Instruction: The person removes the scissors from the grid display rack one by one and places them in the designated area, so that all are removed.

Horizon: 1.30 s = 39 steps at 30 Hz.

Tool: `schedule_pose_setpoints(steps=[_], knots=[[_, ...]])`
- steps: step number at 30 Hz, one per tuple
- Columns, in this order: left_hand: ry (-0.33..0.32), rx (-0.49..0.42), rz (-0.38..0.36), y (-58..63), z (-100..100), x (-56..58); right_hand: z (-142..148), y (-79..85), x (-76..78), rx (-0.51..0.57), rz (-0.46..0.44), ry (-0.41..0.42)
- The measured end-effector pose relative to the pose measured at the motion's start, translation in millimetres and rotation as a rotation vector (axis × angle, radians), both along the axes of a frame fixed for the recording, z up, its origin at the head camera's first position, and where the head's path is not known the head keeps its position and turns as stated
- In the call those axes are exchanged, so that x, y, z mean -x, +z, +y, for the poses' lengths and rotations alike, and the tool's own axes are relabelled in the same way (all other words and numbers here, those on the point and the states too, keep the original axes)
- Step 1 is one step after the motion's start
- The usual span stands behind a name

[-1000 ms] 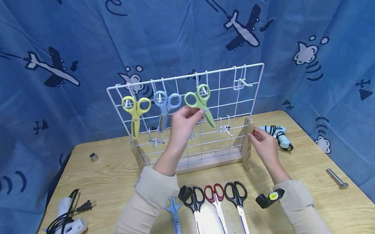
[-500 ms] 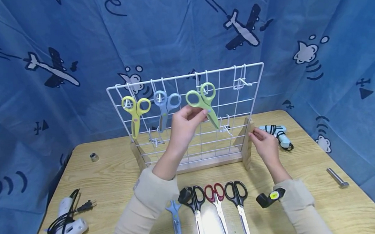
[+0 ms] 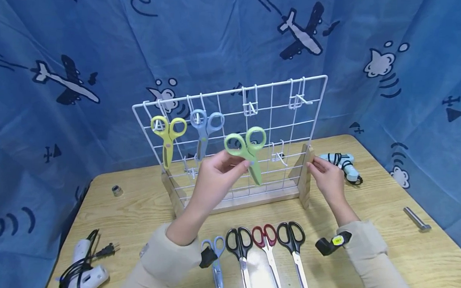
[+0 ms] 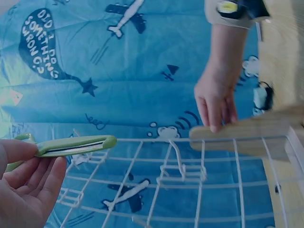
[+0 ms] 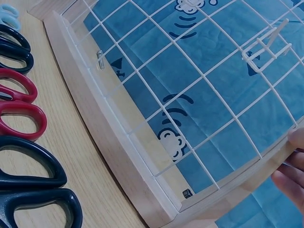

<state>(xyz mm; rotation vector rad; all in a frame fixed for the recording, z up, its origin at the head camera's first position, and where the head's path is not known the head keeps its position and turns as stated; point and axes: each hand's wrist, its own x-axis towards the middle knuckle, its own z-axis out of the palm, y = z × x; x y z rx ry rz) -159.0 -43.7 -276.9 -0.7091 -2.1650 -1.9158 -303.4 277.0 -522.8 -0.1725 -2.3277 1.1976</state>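
My left hand pinches green scissors near the pivot, handle loops up and blade pointing down to the right. They are held in front of the white wire grid rack, below its bare upper-middle hook. My right hand holds the wooden upright at the rack's right end between thumb and fingers. Yellow scissors and blue scissors hang from hooks on the left of the grid. In the left wrist view, the green scissors show edge-on between thumb and fingers.
In front of the rack lie light-blue scissors, two black-handled scissors and red-handled scissors. A glue gun and a bolt are on the right. A metal nut and a corded white device lie left.
My left hand has drawn the green scissors down and away from the upper-middle hook, which now shows bare. The right hand stays on the wooden upright.
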Motion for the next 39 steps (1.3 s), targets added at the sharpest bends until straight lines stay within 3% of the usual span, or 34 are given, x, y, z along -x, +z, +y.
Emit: schedule_pose_setpoints(steps=[4, 6, 7, 8, 9, 11, 13, 14, 15, 16, 17, 18, 20, 21, 22, 23, 24, 25, 27, 29, 30, 34, 39], knots=[[0.049, 0.076, -0.061, 0.7, -15, -15.8, 1, -0.3, 0.5, 0.007, -0.010, 0.006], [0.072, 0.105, -0.073, -5.3, -25, -20.2, 1, -0.7, -0.8, -0.008, 0.003, -0.001], [0.081, 0.117, -0.078, -9.5, -30, -21.6, 5, -13.2, 8.2, -0.047, 0.010, -0.046], [0.087, 0.124, -0.083, -15.7, -36, -21.5, 5, -13.3, 7.2, -0.041, 0.019, -0.047], [0.090, 0.130, -0.078, -24.2, -41, -19.9, 6, -13.9, 7.1, -0.040, 0.027, -0.050], [0.078, 0.132, -0.031, -52.6, -56, -10.5, 6, -13.5, 5.7, -0.031, 0.036, -0.061], [0.059, 0.127, 0.029, -91.7, -74, 2.7, 7, -13.3, 5.3, -0.011, 0.039, -0.057], [0.060, 0.133, 0.024, -102.8, -81, 4.1, 6, -13.4, 5.2, -0.003, 0.039, -0.055], [0.047, 0.130, 0.055, -121.9, -91, 9.0, 6, -13.2, 5.4, 0.002, 0.048, -0.052], [0.065, 0.139, 0.021, -127.2, -95, 6.7, 5, -13.0, 4.9, 0.002, 0.057, -0.051], [0.099, 0.161, -0.059, -120.9, -96, -2.1, 5, -12.8, 4.9, -0.006, 0.072, -0.047], [0.112, 0.177, -0.054, -140.5, -106, 0.6, -4, 5.6, -6.8, 0.002, 0.060, -0.029], [0.171, 0.224, -0.145, -161.8, -120, -5.1, -6, 7.1, -6.9, -0.011, 0.082, -0.025], [0.176, 0.228, -0.161, -163.1, -123, -10.8, -7, 8.2, -7.4, -0.020, 0.092, -0.025], [0.215, 0.246, -0.233, -160.5, -125, -18.2, -8, 9.1, -7.9, -0.025, 0.092, -0.028], [0.195, 0.227, -0.216, -183.3, -138, -16.2, -9, 10.1, -8.3, -0.031, 0.093, -0.031], [0.208, 0.237, -0.222, -193.3, -144, -17.4, -10, 10.9, -8.8, -0.030, 0.088, -0.034], [0.237, 0.237, -0.296, -180.8, -142, -27.4, -2, -6.6, 2.4, -0.042, 0.110, -0.050], [0.283, 0.248, -0.414, -152.1, -137, -47.0, -3, -6.0, 1.9, -0.040, 0.107, -0.050], [0.330, 0.267, -0.523, -153.1, -140, -53.8, -4, -5.8, 1.6, -0.038, 0.105, -0.050], [0.369, 0.300, -0.598, -138.0, -134, -61.4, -4, -5.7, 1.5, -0.033, 0.102, -0.048], [0.389, 0.359, -0.709, -150.3, -140, -67.7, -4, -6.4, 2.0, -0.032, 0.095, -0.048], [0.387, 0.460, -0.722, -175.3, -148, -69.6, -2, -9.7, 3.5, -0.039, 0.088, -0.059]])
